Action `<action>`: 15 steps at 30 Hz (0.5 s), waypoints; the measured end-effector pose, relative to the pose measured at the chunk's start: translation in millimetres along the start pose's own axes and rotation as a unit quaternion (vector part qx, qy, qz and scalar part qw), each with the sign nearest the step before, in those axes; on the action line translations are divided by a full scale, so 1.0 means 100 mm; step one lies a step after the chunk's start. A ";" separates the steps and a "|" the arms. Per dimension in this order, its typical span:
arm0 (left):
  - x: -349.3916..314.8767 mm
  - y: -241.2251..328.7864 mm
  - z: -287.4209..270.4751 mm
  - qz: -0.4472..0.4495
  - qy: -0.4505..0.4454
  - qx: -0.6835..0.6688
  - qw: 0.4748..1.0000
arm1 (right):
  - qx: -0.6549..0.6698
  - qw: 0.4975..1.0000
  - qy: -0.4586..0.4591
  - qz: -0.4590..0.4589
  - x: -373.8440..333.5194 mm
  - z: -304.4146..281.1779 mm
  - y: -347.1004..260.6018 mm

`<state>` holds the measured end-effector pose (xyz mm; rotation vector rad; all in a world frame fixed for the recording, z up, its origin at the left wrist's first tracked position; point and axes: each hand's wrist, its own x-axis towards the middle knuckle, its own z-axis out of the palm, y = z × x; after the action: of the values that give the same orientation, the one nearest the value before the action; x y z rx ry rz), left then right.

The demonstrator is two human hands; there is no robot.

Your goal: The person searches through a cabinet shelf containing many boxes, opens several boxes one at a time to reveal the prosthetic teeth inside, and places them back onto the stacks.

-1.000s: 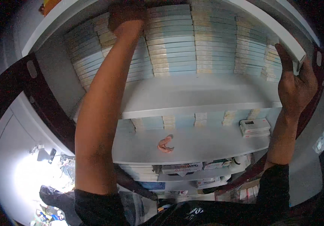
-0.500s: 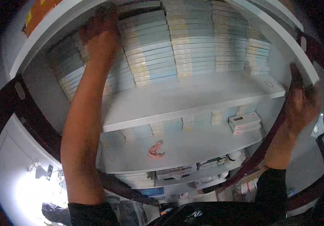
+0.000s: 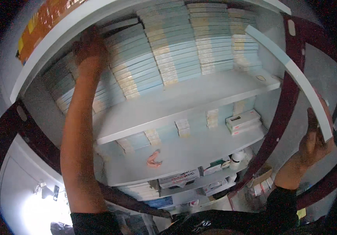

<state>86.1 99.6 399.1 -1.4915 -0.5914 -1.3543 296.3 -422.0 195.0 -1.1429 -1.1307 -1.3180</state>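
My left hand (image 3: 89,49) reaches into the shaded upper left of the cabinet, at the top of the stacked flat boxes (image 3: 129,58). Its fingers are lost in shadow, so I cannot tell whether they grip a box. A slightly tilted box (image 3: 123,25) lies on the stack beside this hand, with a dark gap under it. Out at the right, beyond the cabinet frame, my right hand (image 3: 313,147) is closed around the lower end of a long, thin flat box (image 3: 307,84). That box is white and pale blue, seen along its narrow edge.
White shelves (image 3: 192,96) cross the cabinet, bounded by dark red frame posts (image 3: 291,74). On the lower shelf lie a pinkish-orange curved object (image 3: 153,159) and small white boxes (image 3: 243,120). A taped brown carton (image 3: 47,21) stands above the cabinet. An open carton (image 3: 260,182) sits lower right.
My right hand has moved lower and the held box has come away from the shelves, its far end now in sight. My left hand stays by the upper left stacks. The view has shifted right.
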 end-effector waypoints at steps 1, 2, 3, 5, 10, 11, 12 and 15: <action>0.03 0.01 -0.02 -0.016 -0.066 -0.016 0.998 | -0.009 1.000 0.003 0.001 0.00 -0.06 -0.01; 0.06 0.07 -0.04 -0.030 -0.133 -0.034 0.990 | 0.015 1.000 -0.005 0.002 0.04 -0.06 -0.07; 0.03 0.05 0.00 -0.027 -0.126 -0.037 0.991 | 0.045 0.999 -0.010 0.002 0.07 -0.05 -0.13; -0.20 -0.10 0.16 0.002 -0.080 -0.005 0.997 | 0.018 0.998 0.014 0.053 -0.02 0.00 -0.16; -0.15 0.15 0.11 -0.015 -0.048 -0.106 0.993 | -0.091 0.989 0.020 0.116 -0.06 -0.18 -0.25; -0.08 0.18 0.00 -0.043 -0.095 -0.120 0.987 | -0.093 0.989 0.024 0.116 -0.08 -0.20 -0.25; -0.08 0.17 0.03 -0.041 -0.092 -0.121 0.988 | -0.067 0.991 0.020 0.114 -0.09 -0.22 -0.26; -0.01 0.02 0.15 -0.028 -0.076 -0.071 0.994 | -0.030 0.994 0.008 0.107 -0.12 -0.27 -0.26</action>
<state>94.0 112.0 399.0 -1.7156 -0.6488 -1.3580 270.0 -446.1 179.0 -1.2593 -0.9341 -1.1978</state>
